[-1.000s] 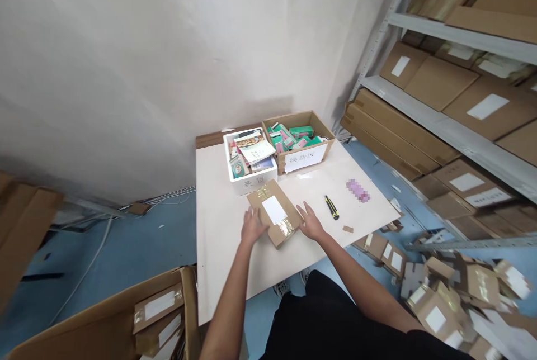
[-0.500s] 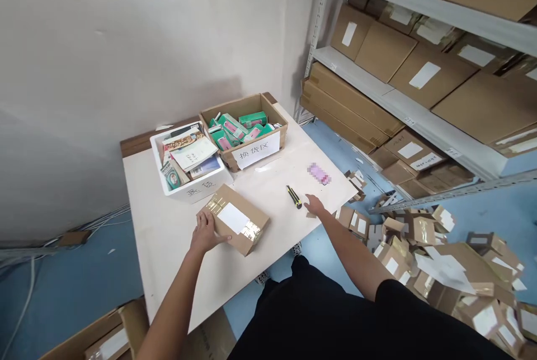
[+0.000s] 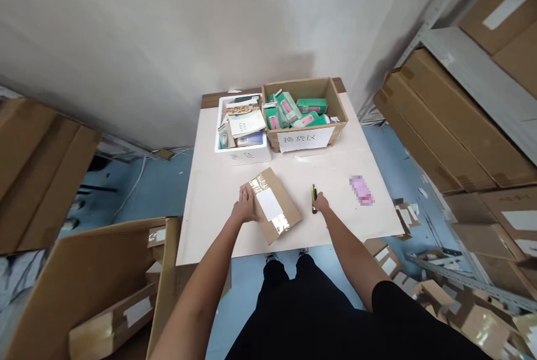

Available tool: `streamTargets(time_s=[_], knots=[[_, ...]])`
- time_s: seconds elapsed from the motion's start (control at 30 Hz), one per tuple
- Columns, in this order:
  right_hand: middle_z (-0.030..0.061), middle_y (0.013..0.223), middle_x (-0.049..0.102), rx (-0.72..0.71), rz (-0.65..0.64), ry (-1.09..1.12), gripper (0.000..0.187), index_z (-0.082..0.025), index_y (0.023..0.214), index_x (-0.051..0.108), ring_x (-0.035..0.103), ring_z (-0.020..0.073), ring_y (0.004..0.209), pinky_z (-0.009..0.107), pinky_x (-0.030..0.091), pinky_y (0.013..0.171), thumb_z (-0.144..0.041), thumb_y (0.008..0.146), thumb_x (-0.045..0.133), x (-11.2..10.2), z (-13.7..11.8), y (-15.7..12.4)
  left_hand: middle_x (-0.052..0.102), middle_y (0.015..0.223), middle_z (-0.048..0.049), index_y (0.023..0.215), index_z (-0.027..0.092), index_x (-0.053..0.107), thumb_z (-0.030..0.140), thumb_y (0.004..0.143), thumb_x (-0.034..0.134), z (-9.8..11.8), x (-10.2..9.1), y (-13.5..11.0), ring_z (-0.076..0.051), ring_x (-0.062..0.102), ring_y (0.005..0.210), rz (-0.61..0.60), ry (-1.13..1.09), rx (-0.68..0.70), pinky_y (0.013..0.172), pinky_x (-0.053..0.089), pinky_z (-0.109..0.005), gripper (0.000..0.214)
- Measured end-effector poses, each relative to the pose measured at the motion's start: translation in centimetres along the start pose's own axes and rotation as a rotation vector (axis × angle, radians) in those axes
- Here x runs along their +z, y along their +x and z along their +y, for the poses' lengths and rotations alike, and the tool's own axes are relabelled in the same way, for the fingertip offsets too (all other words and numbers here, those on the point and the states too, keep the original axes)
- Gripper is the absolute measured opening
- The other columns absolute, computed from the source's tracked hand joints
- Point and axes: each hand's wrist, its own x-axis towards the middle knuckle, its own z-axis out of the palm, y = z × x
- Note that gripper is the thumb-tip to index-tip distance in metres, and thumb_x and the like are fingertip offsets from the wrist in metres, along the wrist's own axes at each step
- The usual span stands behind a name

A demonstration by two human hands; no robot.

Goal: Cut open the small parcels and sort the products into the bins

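Note:
A taped brown parcel [image 3: 274,199] with a white label lies on the white table [image 3: 210,203]. My left hand [image 3: 244,208] rests on the parcel's left edge, fingers spread flat. My right hand [image 3: 321,202] touches the near end of a black and yellow utility knife [image 3: 313,197] lying just right of the parcel; its fingers curl at the knife, and a grip is not clear. A pink blurred item [image 3: 361,190] lies further right on the table.
A white box [image 3: 243,150] of booklets and a labelled cardboard box [image 3: 308,139] of green and pink packs stand at the table's far edge. Shelves [image 3: 474,80] with cartons fill the right. A large open carton [image 3: 96,287] holding parcels stands at lower left. Small parcels litter the floor at right.
My right hand left the parcel, reached right past the knife, then came back onto the knife's end. My left hand stayed on the parcel. The camera swung about.

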Motion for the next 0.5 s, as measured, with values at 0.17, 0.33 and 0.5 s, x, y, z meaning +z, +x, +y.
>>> streamTargets(time_s=[0.17,0.33,0.5], knots=[[0.006,0.106,0.071,-0.198,0.035,0.129,0.027,-0.023,0.109,0.043,0.071,0.0207,0.091,0.026,0.049,0.075,-0.026,0.09,0.062,-2.3,-4.2,-0.9,-0.031,0.167,-0.0257,0.166,0.008,-0.017,0.06,0.062,0.089,0.6,-0.2,0.0,-0.04,-0.025,0.158,-0.066,0.009,-0.034,0.118,0.039,-0.059,0.157],[-0.0032,0.091,0.069,-0.491,0.028,0.361,0.029,-0.027,0.113,0.041,0.069,0.0183,0.071,0.027,0.05,0.071,-0.03,0.091,0.058,-3.8,-12.1,-4.8,-0.035,0.164,-0.0266,0.164,0.006,-0.02,0.058,0.059,0.092,1.2,-0.3,0.6,-0.04,-0.03,0.155,-0.11,0.037,-0.062,0.118,0.041,-0.056,0.162],[0.0047,0.111,0.074,-0.668,0.08,0.118,0.031,-0.027,0.132,0.049,0.071,0.0237,0.099,0.03,0.051,0.082,-0.041,0.104,0.05,-1.2,-20.2,-9.5,-0.033,0.165,-0.0243,0.165,0.007,-0.02,0.058,0.054,0.093,1.7,-0.5,0.8,-0.042,-0.031,0.154,-0.12,-0.002,-0.072,0.119,0.038,-0.061,0.166]])
